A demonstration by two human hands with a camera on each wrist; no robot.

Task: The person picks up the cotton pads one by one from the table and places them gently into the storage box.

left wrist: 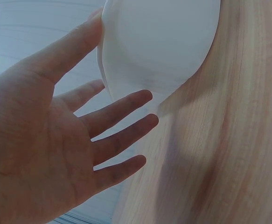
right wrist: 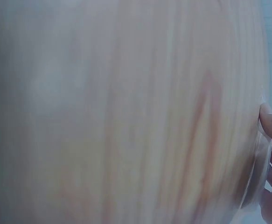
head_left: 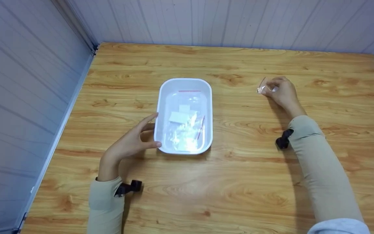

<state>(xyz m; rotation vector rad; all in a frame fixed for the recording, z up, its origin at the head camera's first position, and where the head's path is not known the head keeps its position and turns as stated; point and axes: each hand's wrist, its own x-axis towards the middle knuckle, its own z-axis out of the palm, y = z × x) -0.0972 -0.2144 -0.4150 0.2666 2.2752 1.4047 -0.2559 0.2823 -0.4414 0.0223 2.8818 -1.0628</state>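
Note:
A white plastic tub (head_left: 210,117) stands left of the middle of the table. Inside it lie clear zip bags (head_left: 190,126) with red seal lines and white pieces in them. My left hand (head_left: 125,143) touches the tub's left side, thumb tip and index fingertip at the rim. In the left wrist view its other fingers (left wrist: 122,114) are spread and nearly straight below the rim. To the right, my right hand (head_left: 282,92) pinches a small clear zip bag (head_left: 262,88) with a red line between thumb and fingers, low over the table. Part of this bag is hidden by the fingers.
The wood-grain table (head_left: 239,182) reaches back to a pale panelled wall (head_left: 206,22). Another panelled wall (head_left: 21,97) runs along the left edge. A black wrist camera (head_left: 283,139) sticks out beside the right sleeve, and another black wrist camera (head_left: 131,187) beside the left.

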